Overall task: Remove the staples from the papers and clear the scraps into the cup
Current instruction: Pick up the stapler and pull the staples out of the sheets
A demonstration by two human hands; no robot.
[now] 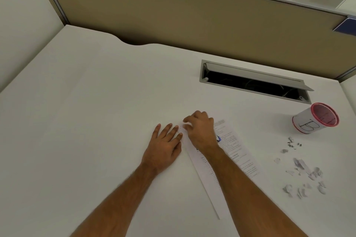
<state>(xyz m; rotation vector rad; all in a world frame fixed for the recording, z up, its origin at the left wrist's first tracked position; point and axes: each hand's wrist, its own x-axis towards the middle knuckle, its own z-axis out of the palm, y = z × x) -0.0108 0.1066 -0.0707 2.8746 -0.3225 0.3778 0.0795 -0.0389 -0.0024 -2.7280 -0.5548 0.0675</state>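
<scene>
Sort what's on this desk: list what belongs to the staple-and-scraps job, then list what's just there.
Part of the job:
- printed papers
- left hand, flat on the desk
- right hand, picking at the papers' corner
- paper scraps
- pulled staples
- red-rimmed cup

Just there:
- open cable hatch
- divider panel

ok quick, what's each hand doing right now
Left hand: open, lying flat on the desk beside the papers.
Right hand: fingers curled at the papers' corner; whether it grips anything cannot be told.

The desk [96, 102] lies bare left; right, scraps [302, 175], cup [314, 118] and cable slot [254, 84] crowd it.
</scene>
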